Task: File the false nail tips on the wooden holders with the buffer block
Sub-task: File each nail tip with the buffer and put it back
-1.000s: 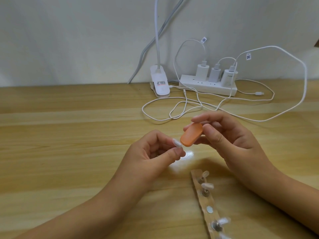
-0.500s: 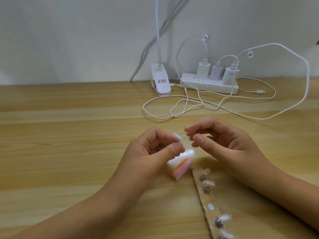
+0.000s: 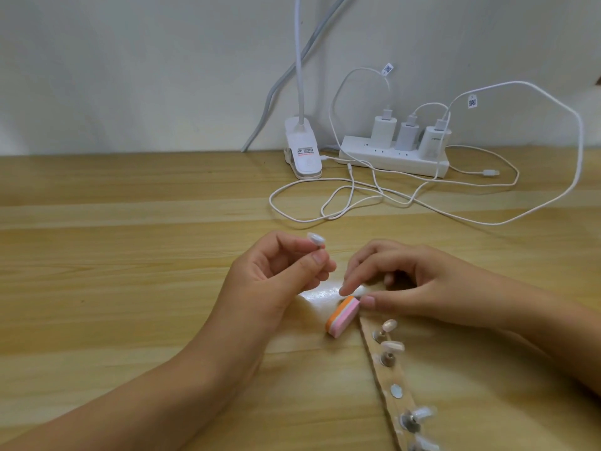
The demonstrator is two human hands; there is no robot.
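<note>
Currently a clear nail tip (image 3: 316, 239) is pinched between thumb and forefinger of the left grip (image 3: 276, 275), which is held above the middle of the tabletop (image 3: 113, 255). The right grip (image 3: 422, 281) is held low just beside it. Its forefinger and thumb are closed on the far end of the buffer block (image 3: 343, 316), one on each side. The block, layered orange, white and pink, is resting on the tabletop on a long edge, just beside the far end of the wooden holder strip (image 3: 385, 375). The strip is laid toward the near edge, right of centre. Four mounted tips (image 3: 393, 346) are counted on its pegs, and one bare metal disc (image 3: 395, 391) is seen midway. Along the far edge, by the wall, a lamp clip (image 3: 303, 151), a power strip (image 3: 390, 159) with three chargers (image 3: 383, 128) and loose white cables (image 3: 328, 218) are noted.
</note>
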